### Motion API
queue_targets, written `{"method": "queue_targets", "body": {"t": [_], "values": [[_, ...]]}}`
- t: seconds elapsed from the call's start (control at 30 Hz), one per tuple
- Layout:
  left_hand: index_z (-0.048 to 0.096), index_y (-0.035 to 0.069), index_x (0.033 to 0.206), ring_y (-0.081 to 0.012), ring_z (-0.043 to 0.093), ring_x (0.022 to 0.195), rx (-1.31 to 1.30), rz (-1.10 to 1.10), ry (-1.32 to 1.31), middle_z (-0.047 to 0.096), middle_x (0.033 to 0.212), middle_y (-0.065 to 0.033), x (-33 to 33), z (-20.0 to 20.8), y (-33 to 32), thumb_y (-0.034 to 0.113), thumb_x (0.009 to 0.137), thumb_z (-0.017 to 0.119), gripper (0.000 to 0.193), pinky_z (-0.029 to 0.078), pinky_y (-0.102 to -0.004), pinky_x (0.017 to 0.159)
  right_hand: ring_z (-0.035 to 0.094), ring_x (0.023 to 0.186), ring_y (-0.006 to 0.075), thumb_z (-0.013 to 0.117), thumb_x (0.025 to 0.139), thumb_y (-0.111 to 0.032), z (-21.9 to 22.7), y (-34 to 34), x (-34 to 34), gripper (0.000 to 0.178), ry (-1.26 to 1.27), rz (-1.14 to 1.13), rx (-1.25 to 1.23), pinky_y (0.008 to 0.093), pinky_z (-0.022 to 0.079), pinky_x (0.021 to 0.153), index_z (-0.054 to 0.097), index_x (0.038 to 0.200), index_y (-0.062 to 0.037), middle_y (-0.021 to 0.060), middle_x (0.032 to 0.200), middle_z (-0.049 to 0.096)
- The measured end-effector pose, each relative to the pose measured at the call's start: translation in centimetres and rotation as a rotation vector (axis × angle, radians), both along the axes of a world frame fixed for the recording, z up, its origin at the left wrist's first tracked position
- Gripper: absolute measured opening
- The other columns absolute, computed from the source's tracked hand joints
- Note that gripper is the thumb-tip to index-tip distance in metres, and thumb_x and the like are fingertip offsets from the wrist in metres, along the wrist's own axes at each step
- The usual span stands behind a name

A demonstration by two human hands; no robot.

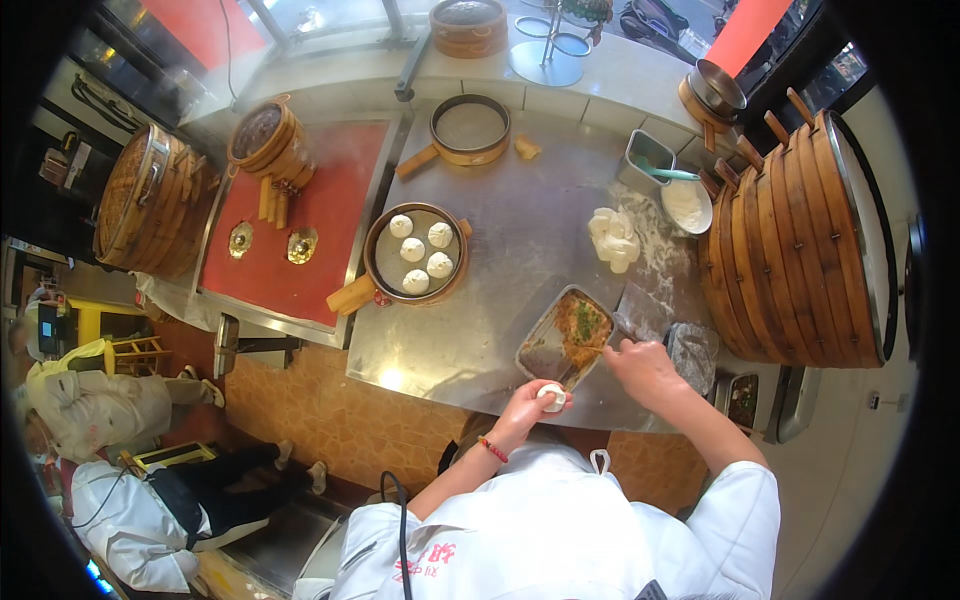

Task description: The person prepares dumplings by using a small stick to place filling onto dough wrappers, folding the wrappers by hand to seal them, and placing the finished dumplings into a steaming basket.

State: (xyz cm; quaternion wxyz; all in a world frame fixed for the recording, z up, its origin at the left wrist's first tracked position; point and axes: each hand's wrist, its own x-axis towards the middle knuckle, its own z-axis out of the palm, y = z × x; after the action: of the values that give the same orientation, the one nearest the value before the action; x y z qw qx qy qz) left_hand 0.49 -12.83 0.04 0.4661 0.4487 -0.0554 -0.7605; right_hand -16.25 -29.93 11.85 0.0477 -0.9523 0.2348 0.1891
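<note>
My left hand point(522, 413) is closed around a small white dough piece point(551, 397), holding it beside the near corner of a metal tray of filling point(541, 353). Orange-brown filling with chopped greens lies mostly in the tray's right side. My right hand point(645, 372) grips a thin stick-like tool point(597, 348) whose end reaches into the filling; its tip is hard to make out. Up and left of the tray, a round steamer basket point(390, 262) holds several pleated buns point(412, 249). A pale dough lump point(613, 240) rests on the floured steel table point(530, 240).
Tall stacked bamboo steamers point(790, 240) stand at the right edge. Near them are a bowl of flour point(686, 207) and a metal container point(640, 175). Another steamer basket point(470, 128) sits at the back. Steam rises around steamers point(268, 140) over the red stove top point(330, 190). Co-workers point(140, 510) are at left.
</note>
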Motion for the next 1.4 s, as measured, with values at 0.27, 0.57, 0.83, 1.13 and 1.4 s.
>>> {"method": "queue_targets", "body": {"t": [0.27, 0.57, 0.83, 1.13, 1.4], "values": [[0.054, 0.002, 0.121, -0.0257, 0.067, 0.111, 0.027, 0.07, -0.02, 0.068, 0.118, -0.0164, -0.6, -0.3, -0.4, 0.012, 0.102, 0.054, 0.022, 0.054, -0.038, 0.1, 0.072, 0.077, 0.0267, 0.064, 0.078, -0.011, -0.9, -1.2, 2.2, 0.006, 0.188, 0.008, 0.084, 0.0379, 0.055, 0.064, 0.071, 0.08, -0.01, 0.0108, 0.076, 0.07], [0.054, 0.001, 0.122, -0.0235, 0.067, 0.109, 0.042, 0.006, 0.018, 0.068, 0.116, -0.0152, -1.4, 0.2, -0.7, 0.013, 0.102, 0.053, 0.024, 0.053, -0.0366, 0.1, 0.071, 0.081, 0.0327, 0.062, 0.077, -0.006, 0.7, -2.5, 0.7, 0.011, 0.168, -0.071, 0.204, 0.0448, 0.053, 0.066, 0.069, 0.085, -0.0071, 0.013, 0.077, 0.07], [0.054, 0.0, 0.121, -0.023, 0.067, 0.11, 0.052, 0.007, -0.037, 0.068, 0.118, -0.0155, -2.8, 0.7, -1.4, 0.013, 0.102, 0.051, 0.024, 0.053, -0.0356, 0.099, 0.069, 0.08, 0.0375, 0.062, 0.072, -0.005, -0.1, -2.3, -1.1, 0.013, 0.05, -0.147, 0.279, 0.0489, 0.052, 0.069, 0.068, 0.084, -0.0049, 0.017, 0.074, 0.068], [0.055, 0.001, 0.121, -0.023, 0.067, 0.111, 0.043, 0.023, -0.031, 0.069, 0.118, -0.0151, -2.8, 0.1, -1.2, 0.014, 0.101, 0.053, 0.024, 0.052, -0.0357, 0.098, 0.069, 0.083, 0.0369, 0.061, 0.07, -0.005, -1.7, -2.9, -0.4, 0.014, 0.051, -0.203, 0.383, 0.0472, 0.053, 0.073, 0.07, 0.08, -0.0043, 0.017, 0.08, 0.07], [0.056, 0.001, 0.118, -0.0249, 0.069, 0.107, 0.025, -0.023, 0.027, 0.069, 0.115, -0.0149, -1.7, 0.5, -0.8, 0.016, 0.102, 0.053, 0.023, 0.055, -0.0365, 0.097, 0.069, 0.081, 0.0326, 0.065, 0.083, -0.01, -4.1, -2.9, -3.8, 0.028, -0.272, -0.533, 0.826, 0.0414, 0.053, 0.072, 0.075, 0.109, -0.0048, 0.0182, 0.093, 0.073]]}}
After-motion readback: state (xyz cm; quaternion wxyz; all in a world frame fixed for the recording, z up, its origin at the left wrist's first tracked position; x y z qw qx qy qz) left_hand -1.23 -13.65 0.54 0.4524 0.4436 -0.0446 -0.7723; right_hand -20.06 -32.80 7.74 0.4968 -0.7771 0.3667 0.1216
